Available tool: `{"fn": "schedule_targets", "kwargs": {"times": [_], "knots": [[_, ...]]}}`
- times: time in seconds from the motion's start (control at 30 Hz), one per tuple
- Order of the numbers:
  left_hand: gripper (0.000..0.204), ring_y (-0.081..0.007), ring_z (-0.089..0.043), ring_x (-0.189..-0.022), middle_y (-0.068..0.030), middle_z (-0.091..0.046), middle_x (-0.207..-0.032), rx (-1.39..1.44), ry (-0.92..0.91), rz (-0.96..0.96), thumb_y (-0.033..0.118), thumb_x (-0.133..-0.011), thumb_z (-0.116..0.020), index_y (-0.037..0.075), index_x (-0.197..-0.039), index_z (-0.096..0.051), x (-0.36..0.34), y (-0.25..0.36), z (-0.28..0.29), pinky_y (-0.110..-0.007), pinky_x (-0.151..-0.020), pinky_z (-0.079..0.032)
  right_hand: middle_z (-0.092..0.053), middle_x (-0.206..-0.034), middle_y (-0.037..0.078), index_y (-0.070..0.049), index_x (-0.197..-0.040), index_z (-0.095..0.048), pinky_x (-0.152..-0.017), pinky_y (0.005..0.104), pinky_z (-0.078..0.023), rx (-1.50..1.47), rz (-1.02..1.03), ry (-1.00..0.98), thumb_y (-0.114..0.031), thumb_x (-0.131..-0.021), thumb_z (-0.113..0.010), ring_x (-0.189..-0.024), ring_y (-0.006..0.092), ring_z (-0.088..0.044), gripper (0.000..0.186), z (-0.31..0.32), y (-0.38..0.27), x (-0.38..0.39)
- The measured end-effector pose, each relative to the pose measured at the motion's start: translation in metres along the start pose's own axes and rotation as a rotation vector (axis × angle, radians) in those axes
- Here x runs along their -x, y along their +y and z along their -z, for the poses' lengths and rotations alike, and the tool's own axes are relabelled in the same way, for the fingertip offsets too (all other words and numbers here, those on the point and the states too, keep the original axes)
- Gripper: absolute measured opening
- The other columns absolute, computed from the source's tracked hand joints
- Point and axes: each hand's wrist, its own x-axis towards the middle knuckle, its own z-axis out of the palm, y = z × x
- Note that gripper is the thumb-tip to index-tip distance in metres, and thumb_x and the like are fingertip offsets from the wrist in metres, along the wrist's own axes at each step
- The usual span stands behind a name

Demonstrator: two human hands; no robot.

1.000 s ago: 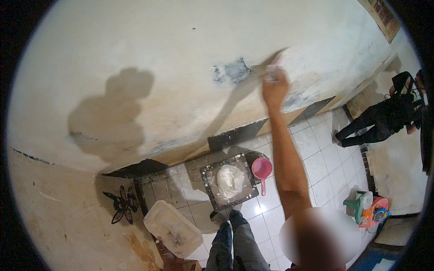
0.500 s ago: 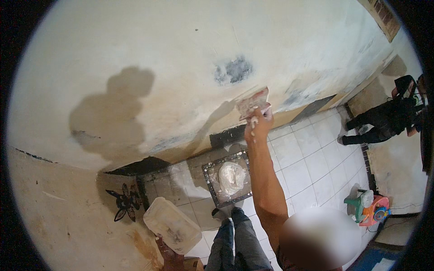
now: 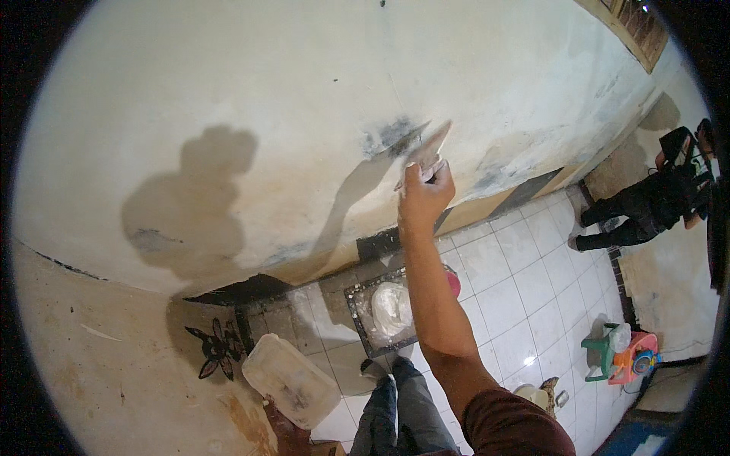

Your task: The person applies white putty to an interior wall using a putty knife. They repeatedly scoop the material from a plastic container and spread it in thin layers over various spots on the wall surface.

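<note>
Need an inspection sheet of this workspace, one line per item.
Surface: pale wall with dark, blotchy patch.
Job's things: flat-bladed tool; cream tray; white lump on dark-edged board.
Clutter: pink container, partly hidden; green item and orange item beyond.
Hands: right hand grips the tool; left hand at the tray's edge, mostly hidden.
Cables: nothing clearly seen.
Surroundings: tiled floor; person in dark clothes at right.
</note>
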Motion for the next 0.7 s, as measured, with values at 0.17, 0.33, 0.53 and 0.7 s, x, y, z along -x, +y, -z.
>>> {"fn": "schedule_targets", "kwargs": {"times": [0.17, 0.33, 0.53, 0.7], "knots": [[0.05, -0.0236, -0.051, -0.095, -0.0076, -0.055, -0.112, 0.051, 0.18, 0.098, 0.039, -0.081, -0.063, 0.012, -0.121, -0.051, 0.002, -0.001, -0.014, -0.043, -0.08, -0.041, -0.059, -0.088, 0.018, 0.002, -0.099, -0.058, -0.077, 0.0465, -0.049, 0.696, 0.686, -0.36, -0.002, -0.069, -0.06, -0.084, 0.0367, -0.059, 0.031, -0.044, 0.085, 0.002], [0.042, -0.0194, -0.059, -0.067, -0.0041, -0.065, -0.084, 1.101, 0.365, 0.559, 0.042, -0.076, -0.07, 0.01, -0.102, -0.065, -0.006, 0.01, -0.045, -0.034, -0.056, -0.05, -0.052, -0.079, 0.013, -0.005, -0.09, -0.054, -0.064, 0.0415, -0.049, 0.418, 0.763, -0.485, -0.004, -0.071, -0.062, -0.073, 0.0327, -0.056, 0.021, -0.029, 0.066, 0.071], [0.063, -0.0315, -0.048, -0.121, -0.0119, -0.046, -0.136, -0.046, 0.037, -0.017, 0.044, -0.086, -0.056, 0.012, -0.138, -0.038, -0.006, 0.006, 0.015, -0.053, -0.101, -0.04, -0.048, -0.067, 0.015, -0.001, -0.068, -0.05, -0.057, 0.04, -0.042, 0.486, 0.502, -0.13, -0.003, -0.072, -0.06, -0.06, 0.0323, -0.051, 0.012, 0.016, 0.041, 0.034], [0.066, -0.0309, -0.047, -0.122, -0.0114, -0.043, -0.139, -0.103, 0.098, -0.013, 0.046, -0.087, -0.055, 0.014, -0.141, -0.034, 0.024, 0.003, -0.027, -0.054, -0.101, -0.041, -0.05, -0.068, 0.015, -0.002, -0.07, -0.053, -0.057, 0.041, -0.041, 0.529, 0.45, 0.085, -0.002, -0.072, -0.062, -0.06, 0.0332, -0.051, 0.009, -0.005, 0.037, -0.021]]}}
